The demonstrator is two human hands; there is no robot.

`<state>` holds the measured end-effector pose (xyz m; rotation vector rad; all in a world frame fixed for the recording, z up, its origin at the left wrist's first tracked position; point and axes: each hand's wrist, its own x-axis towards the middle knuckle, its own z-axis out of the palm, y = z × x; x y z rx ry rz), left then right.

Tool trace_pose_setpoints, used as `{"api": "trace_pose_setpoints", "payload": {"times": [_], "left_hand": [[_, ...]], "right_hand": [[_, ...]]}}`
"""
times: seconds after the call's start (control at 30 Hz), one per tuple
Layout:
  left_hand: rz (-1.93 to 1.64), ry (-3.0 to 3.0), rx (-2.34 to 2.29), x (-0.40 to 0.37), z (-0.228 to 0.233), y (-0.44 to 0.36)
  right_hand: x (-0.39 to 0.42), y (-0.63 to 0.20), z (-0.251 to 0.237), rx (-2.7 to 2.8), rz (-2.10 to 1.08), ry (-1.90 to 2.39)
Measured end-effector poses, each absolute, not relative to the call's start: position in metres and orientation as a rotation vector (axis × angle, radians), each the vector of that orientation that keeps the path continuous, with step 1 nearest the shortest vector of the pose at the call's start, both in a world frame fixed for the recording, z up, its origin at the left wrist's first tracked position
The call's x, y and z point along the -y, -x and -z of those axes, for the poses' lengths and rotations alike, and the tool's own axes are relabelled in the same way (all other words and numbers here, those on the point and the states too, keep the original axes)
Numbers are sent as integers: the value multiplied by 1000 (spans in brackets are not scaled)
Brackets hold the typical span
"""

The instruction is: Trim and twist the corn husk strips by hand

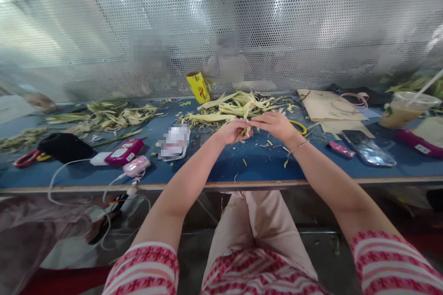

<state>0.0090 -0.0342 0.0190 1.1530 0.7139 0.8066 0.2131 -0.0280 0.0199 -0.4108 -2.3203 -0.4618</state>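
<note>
My left hand [235, 132] and my right hand [272, 124] meet over the table, fingertips together. The left fingers are curled, and a small brownish bit [248, 134] shows beneath them; what it is stays unclear. My right fingers press in from the other side, closed and pointing left. Right behind both hands lies a heap of pale green corn husks [224, 106], with one strip rising close to the fingers. Yellow-handled scissors [299, 127] lie just beyond my right wrist, partly hidden.
A yellow tube [198, 87] leans near the perforated metal screen [270, 23]. More husks [117, 115] lie left, near a magenta device [124, 152] and cables. Rightward are brown paper [318, 103], a phone [368, 147] and a drink cup [406, 108]. Scraps litter the blue table [221, 170].
</note>
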Motion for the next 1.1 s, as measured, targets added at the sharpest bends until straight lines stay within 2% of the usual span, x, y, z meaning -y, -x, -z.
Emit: {"api": "trace_pose_setpoints", "payload": {"times": [0.17, 0.37, 0.6, 0.97, 1.1], "left_hand": [[-960, -1142, -756, 30, -16, -16], [-1201, -1051, -822, 23, -15, -14], [-1398, -1027, -808, 19, -14, -10], [-1559, -695, -800, 13, -25, -1], [-1593, -667, -862, 8, -22, 2]], "right_hand": [[13, -223, -19, 2204, 481, 564], [-9, -242, -16, 2096, 169, 866], [-13, -236, -6, 2226, -77, 1356], [-16, -244, -8, 2176, -51, 1572], [-12, -235, -7, 2262, -127, 1443]]}}
